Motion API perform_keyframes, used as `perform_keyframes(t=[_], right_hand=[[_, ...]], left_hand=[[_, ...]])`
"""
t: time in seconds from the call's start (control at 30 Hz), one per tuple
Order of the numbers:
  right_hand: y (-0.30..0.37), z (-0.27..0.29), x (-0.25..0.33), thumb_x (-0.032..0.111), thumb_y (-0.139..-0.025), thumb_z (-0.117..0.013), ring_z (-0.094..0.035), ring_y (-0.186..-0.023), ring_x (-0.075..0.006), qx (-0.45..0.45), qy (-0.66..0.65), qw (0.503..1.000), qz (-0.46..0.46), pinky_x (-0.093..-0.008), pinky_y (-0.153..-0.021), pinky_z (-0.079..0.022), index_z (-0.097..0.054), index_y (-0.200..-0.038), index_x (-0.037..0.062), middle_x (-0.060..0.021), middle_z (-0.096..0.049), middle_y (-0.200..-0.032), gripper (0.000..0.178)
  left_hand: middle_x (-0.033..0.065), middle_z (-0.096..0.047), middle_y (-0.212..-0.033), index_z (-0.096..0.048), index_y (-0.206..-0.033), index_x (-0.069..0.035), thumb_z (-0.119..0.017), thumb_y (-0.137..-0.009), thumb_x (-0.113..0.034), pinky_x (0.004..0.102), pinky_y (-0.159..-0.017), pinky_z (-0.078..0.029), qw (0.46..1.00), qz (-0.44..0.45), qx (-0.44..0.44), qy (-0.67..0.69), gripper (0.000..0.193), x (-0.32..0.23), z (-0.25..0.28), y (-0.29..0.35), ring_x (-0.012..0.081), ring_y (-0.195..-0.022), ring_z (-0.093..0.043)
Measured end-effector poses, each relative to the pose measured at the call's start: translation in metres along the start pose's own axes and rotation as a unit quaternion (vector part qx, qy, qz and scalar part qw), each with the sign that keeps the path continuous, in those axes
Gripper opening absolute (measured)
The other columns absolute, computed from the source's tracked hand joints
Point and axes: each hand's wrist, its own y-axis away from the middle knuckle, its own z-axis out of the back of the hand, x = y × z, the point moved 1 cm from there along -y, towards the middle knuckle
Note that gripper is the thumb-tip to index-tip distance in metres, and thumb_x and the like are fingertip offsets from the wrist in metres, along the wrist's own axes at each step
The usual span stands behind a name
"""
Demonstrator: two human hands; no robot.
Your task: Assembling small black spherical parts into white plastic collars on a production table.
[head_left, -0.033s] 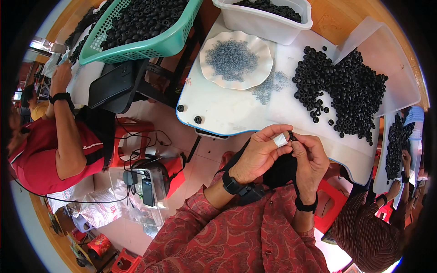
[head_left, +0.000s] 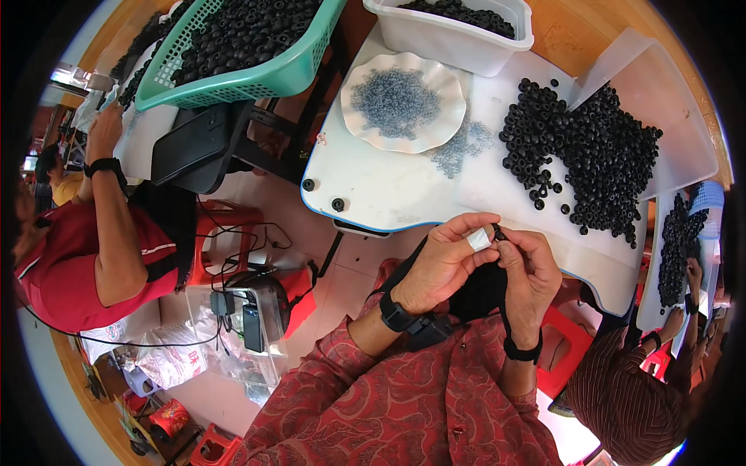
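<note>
Just off the near edge of the table, my left hand and my right hand meet at their fingertips. Pinched between them is a small black ring-shaped piece, mostly covered by the fingers. A white wrap goes round a digit of my left hand. Beyond my hands, a big pile of black ring-shaped pieces is spread over the right side of the table. To its left, a scalloped white plate holds tiny clear bluish rings. More of these rings are scattered beside the plate.
A white tub of black pieces stands at the back of the table. One translucent bin tips behind the pile. Two loose black pieces lie at the left edge. A green basket and a co-worker are left; another person sits right.
</note>
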Motion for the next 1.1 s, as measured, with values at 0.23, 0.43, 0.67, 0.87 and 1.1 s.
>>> perform_keyframes(t=[0.23,0.43,0.67,0.87,1.1], right_hand=[[0.0011,-0.0011,0.0006,-0.004,-0.092,-0.065,-0.061,-0.08,-0.0076,-0.005,-0.016,0.999,-0.037,-0.0202,-0.07,-0.05,-0.068,-0.103,-0.0024,-0.0038,-0.065,-0.094,0.012],[0.0014,-0.0014,0.0008,-0.004,-0.092,-0.064,-0.064,-0.084,-0.0088,0.006,-0.006,0.999,-0.038,-0.0213,-0.072,-0.051,-0.067,-0.104,-0.0031,-0.0045,-0.065,-0.094,0.012],[0.0021,-0.0007,0.0017,-0.005,-0.093,-0.063,-0.067,-0.087,-0.0098,0.012,-0.023,0.999,-0.032,-0.0218,-0.074,-0.052,-0.066,-0.106,-0.0038,-0.0057,-0.067,-0.095,0.013],[0.0029,-0.001,0.0003,-0.004,-0.091,-0.065,-0.066,-0.083,-0.0091,0.009,0.008,1.0,-0.024,-0.0224,-0.071,-0.052,-0.067,-0.104,-0.0024,-0.0055,-0.067,-0.092,0.013],[0.0041,-0.0051,-0.0023,-0.007,-0.087,-0.067,-0.067,-0.078,-0.0114,-0.009,0.045,0.999,0.027,-0.0233,-0.068,-0.053,-0.067,-0.101,-0.003,-0.0081,-0.066,-0.092,0.015]], left_hand=[[0.0017,-0.062,-0.101,-0.059,-0.128,0.002,-0.058,-0.098,-0.004,0.0288,-0.089,-0.057,1.0,0.002,-0.006,-0.019,0.031,-0.0003,-0.001,0.0016,0.0142,-0.096,-0.064],[0.0016,-0.062,-0.101,-0.059,-0.128,0.002,-0.057,-0.098,-0.004,0.0284,-0.089,-0.057,1.0,-0.014,-0.006,-0.028,0.03,-0.0014,-0.0001,0.0034,0.0141,-0.096,-0.064],[0.0018,-0.061,-0.099,-0.06,-0.127,0.002,-0.059,-0.098,-0.005,0.026,-0.085,-0.057,0.999,-0.007,-0.006,-0.033,0.03,-0.0017,-0.0008,0.0024,0.0119,-0.093,-0.063],[0.0022,-0.062,-0.1,-0.061,-0.125,0.002,-0.06,-0.097,-0.006,0.0254,-0.083,-0.057,0.997,-0.015,-0.022,-0.067,0.029,-0.0036,-0.0019,0.0035,0.0117,-0.092,-0.064],[0.006,-0.067,-0.104,-0.065,-0.12,0.0,-0.06,-0.098,-0.007,0.0205,-0.077,-0.056,0.985,-0.047,-0.041,-0.158,0.023,-0.0034,-0.0049,0.0044,0.0089,-0.086,-0.065]])
